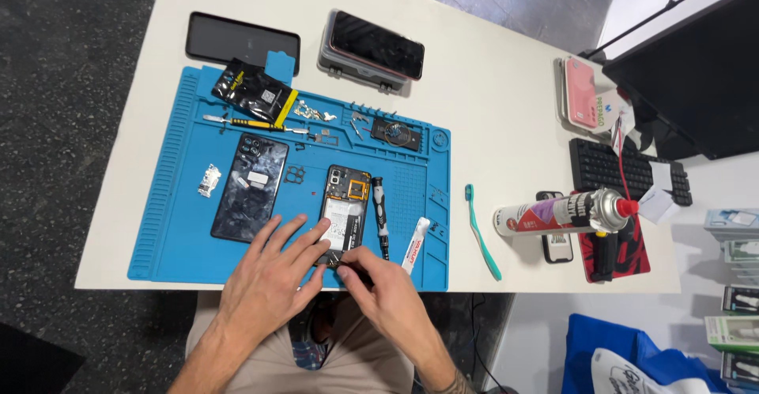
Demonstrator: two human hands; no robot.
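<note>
Phone point(345, 214) with its back removed lies on one blue mat point(182, 204) at the table's point(506, 109) near edge. Left hand point(269, 271) rests open-fingered on its lower corner; right hand point(387, 287) pinches its bottom edge. One back cover point(249, 188), one screwdriver point(380, 212) and one tube point(415, 244) lie beside it.

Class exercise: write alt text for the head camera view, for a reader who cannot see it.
Two bare hands, left hand and right hand, work at the bottom end of an opened phone on a blue mat. A detached back cover lies to its left, a screwdriver to its right.
</note>
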